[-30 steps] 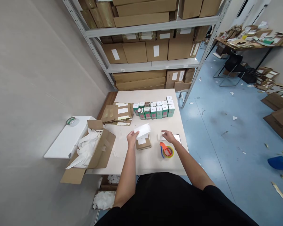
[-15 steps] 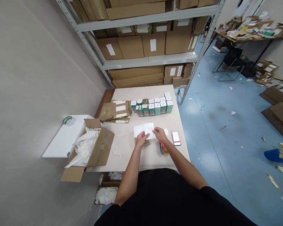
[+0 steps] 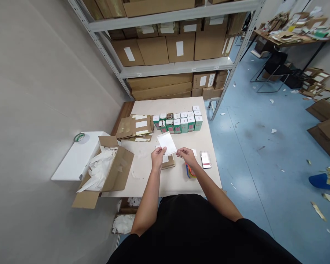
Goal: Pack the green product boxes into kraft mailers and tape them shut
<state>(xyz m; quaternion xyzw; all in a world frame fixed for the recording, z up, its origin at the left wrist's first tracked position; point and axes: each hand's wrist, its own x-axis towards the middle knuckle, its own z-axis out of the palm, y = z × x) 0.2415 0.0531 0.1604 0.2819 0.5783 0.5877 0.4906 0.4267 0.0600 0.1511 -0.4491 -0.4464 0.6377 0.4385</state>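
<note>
My left hand (image 3: 157,158) pinches a white sheet (image 3: 167,142), which looks like a label, by its lower left edge. The sheet is tilted above the table. At its lower right corner, the fingertips of my right hand (image 3: 188,155) are pinched together on the edge. Beneath the sheet lies a small flat cardboard box (image 3: 169,163) with a white patch on it, partly covered by the sheet and my left hand. Rolls of orange and blue tape (image 3: 190,171) sit under my right wrist. A phone (image 3: 205,160) with a lit screen lies to the right.
Several green-and-white boxes (image 3: 184,125) stand in rows at the back of the table (image 3: 143,176). Flattened cardboard (image 3: 136,127) lies left of them. An open carton (image 3: 118,170) of white scraps stands at the left edge. A loaded shelf (image 3: 176,68) rises behind.
The white sheet has turned and lifted away from the table, and its face now shows upright. My left hand has shifted slightly left, uncovering more of the small cardboard box.
</note>
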